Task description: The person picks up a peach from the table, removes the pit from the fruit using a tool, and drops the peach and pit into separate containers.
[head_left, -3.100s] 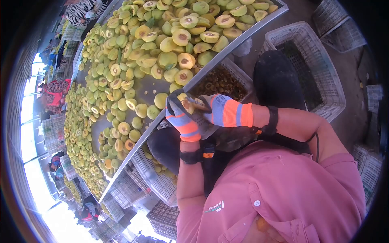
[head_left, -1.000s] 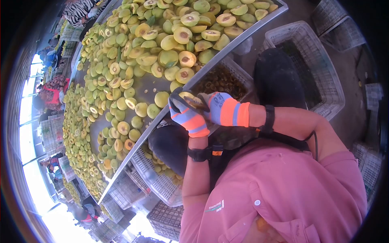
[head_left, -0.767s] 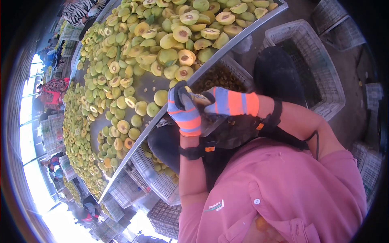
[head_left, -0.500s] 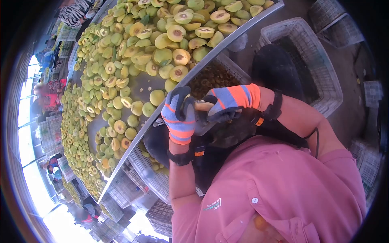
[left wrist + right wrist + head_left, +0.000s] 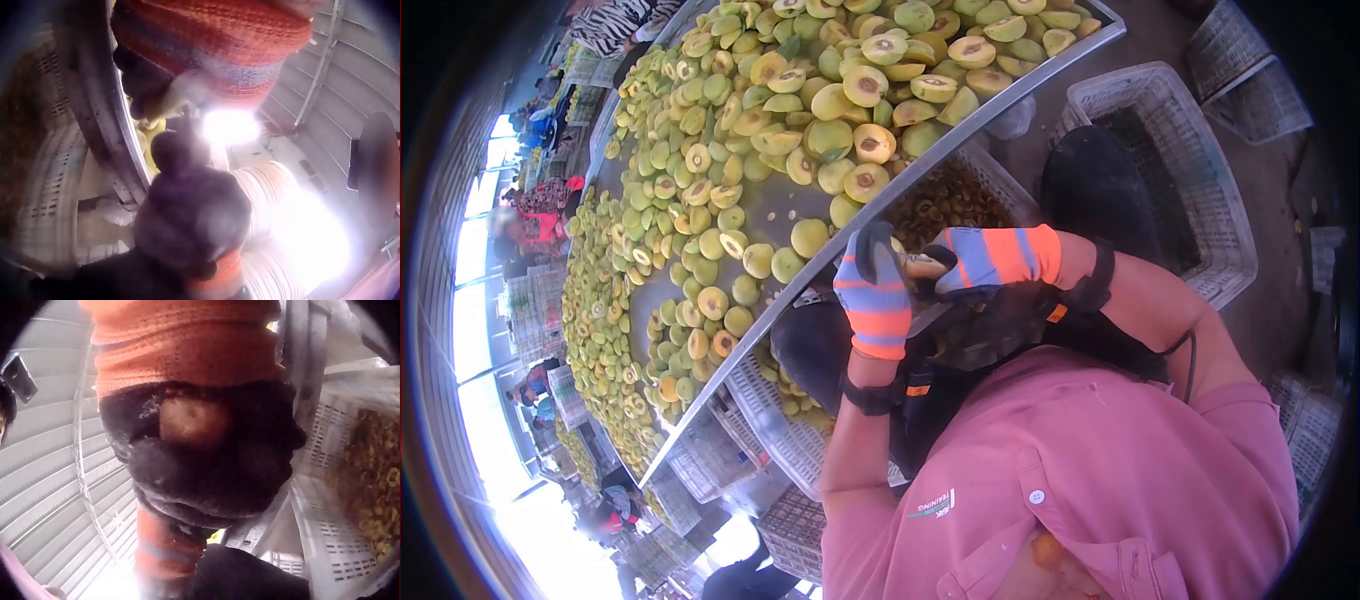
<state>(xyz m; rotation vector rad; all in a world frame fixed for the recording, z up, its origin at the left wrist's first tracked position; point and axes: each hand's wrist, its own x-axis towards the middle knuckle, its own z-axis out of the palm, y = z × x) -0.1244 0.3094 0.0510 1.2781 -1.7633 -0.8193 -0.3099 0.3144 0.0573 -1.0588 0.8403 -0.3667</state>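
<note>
Both hands wear striped orange and blue-grey gloves with dark palms and meet over the lap beside a metal-edged table. My left hand (image 5: 870, 290) curls its fingers round a yellow-green fruit half (image 5: 172, 103), mostly hidden by the glove. My right hand (image 5: 995, 258) grips a small tool whose round wooden handle end (image 5: 187, 422) shows in the right wrist view. The tool's working end is hidden between the hands. A tan edge (image 5: 922, 266) shows between the fingers of both hands; I cannot tell whether it is fruit or tool.
Halved fruits (image 5: 830, 140) with brown centres cover the table, bounded by a metal rim (image 5: 990, 115). Under its edge stands a crate of brown pits (image 5: 950, 205). A white crate (image 5: 1220, 200) is at the right, another crate (image 5: 775, 430) below the table. People work at the far left.
Three seconds ago the tool lay across the fruit's cut face. Since then the right hand has turned and its wrist has lifted, while the left fingers have closed further over the fruit.
</note>
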